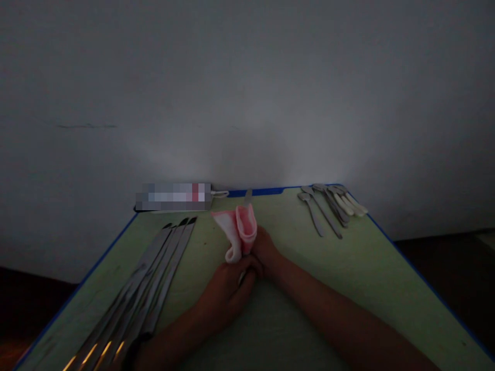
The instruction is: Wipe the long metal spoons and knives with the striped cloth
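Over the middle of the table my two hands meet. My left hand is closed, its fingers curled around what looks like the handle of a table knife; a pale sliver shows between them. My right hand is closed on a pink and white cloth, which is folded around the metal piece. Beyond the cloth a short rounded blade end sticks up, pointing away from me. The cloth's loose corner hangs out to the left. Most of the handle and my right fingertips are hidden.
Several long metal knives lie side by side at the left. Several spoons, some with white handles, lie at the back right. A blurred-out box with a white loop stands at the back left, against the wall.
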{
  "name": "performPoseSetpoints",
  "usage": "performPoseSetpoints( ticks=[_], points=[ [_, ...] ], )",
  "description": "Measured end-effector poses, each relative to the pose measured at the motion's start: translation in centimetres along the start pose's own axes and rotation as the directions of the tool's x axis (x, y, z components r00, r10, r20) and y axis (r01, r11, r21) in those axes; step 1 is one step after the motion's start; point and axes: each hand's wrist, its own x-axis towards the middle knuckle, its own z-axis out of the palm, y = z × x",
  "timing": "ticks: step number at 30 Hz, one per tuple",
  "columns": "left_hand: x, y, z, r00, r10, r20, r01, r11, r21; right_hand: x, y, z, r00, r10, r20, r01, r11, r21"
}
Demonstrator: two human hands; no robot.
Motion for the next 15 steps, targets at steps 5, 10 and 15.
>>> performPoseSetpoints(
  ticks=[5,10,15],
  points=[
    [0.1,-0.2,0.5,0.986,-0.154,-0.066,0.142,0.977,-0.158,1.0,-1.3,0.0,0.998,0.026,-0.064,-0.021,0.997,0.072],
    [0.1,-0.1,0.3,0.987,-0.151,-0.054,0.126,0.937,-0.325,2.0,-1.9,-0.1,0.989,0.131,-0.07,-0.099,0.934,0.343],
    [-0.2,0.3,-0.1,0.995,-0.086,0.055,0.099,0.95,-0.296,2.0,-2.6,-0.1,0.985,0.17,0.014,-0.155,0.859,0.489]
  ],
)
